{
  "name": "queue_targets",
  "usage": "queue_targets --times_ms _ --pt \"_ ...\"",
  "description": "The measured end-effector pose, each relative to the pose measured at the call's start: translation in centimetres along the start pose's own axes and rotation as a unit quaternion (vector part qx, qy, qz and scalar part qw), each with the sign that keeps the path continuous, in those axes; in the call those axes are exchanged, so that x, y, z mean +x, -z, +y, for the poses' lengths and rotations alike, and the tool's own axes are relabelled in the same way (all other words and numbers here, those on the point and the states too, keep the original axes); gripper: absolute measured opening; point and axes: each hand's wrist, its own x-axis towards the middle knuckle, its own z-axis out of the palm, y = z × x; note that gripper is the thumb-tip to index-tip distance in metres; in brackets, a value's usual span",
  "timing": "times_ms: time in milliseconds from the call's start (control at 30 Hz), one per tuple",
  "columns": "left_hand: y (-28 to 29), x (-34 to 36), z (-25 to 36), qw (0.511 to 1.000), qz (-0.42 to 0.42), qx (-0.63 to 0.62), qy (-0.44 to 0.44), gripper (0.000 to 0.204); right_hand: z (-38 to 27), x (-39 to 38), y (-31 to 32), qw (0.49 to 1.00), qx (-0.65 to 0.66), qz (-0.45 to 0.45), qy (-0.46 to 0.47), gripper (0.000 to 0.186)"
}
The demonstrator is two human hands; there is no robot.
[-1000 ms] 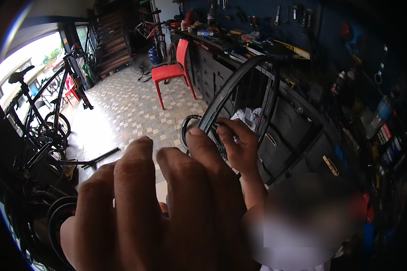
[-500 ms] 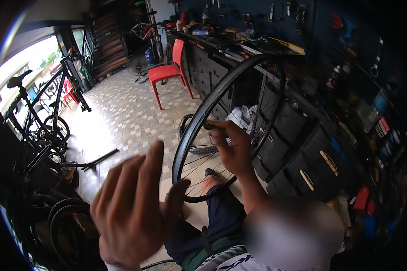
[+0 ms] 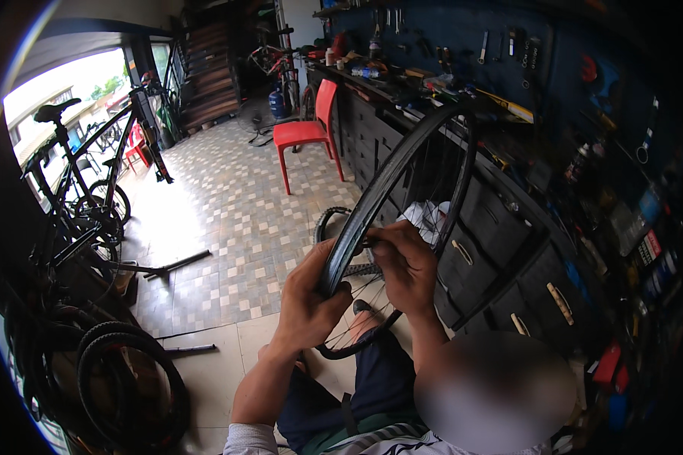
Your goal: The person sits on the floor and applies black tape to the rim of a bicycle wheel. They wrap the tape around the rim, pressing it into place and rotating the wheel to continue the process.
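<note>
A black bicycle wheel (image 3: 391, 176) with thin spokes stands tilted in front of me, its outer rim face toward me. My left hand (image 3: 310, 297) is closed around the near left part of the rim, thumb on the inner side. Right beside it, my right hand (image 3: 408, 267) pinches at the inner edge of the rim. A small dark thing shows at those fingertips, too small to name. Both hands are close together on the same stretch of rim.
A dark workbench (image 3: 463, 189) with drawers and tools runs along the right. Beyond the wheel stand a red chair (image 3: 303, 135) and a knobby tyre (image 3: 330, 220). A bicycle (image 3: 91, 189) is at left, with several tyres (image 3: 133, 379) piled at lower left.
My left hand, open and apart from the wheel before, has moved to the rim and closed on it. My right hand stays at the rim; the view has shifted slightly.
</note>
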Motion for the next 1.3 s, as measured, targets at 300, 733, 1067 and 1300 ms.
queue_targets --times_ms 300,733,1067,1300 --pt "0.8 -2.4 -1.2 0.998 0.035 -0.044 0.039 0.060 1.5 -0.6 -1.3 0.990 0.126 -0.046 -0.045 0.015" --pt "1.0 -0.3 -0.1 0.996 0.027 -0.077 0.048 0.059 1.9 0.4 -0.5 0.945 0.267 -0.064 -0.177 0.038" --pt "0.3 -0.1 -1.1 0.996 0.016 -0.071 0.042 0.060 3.4 0.7 -3.5 0.976 0.186 0.022 -0.113 0.034" --pt "0.3 0.3 -1.3 0.997 0.042 -0.051 0.026 0.063 2.9 1.5 -1.2 0.951 -0.244 0.019 0.188 0.051"
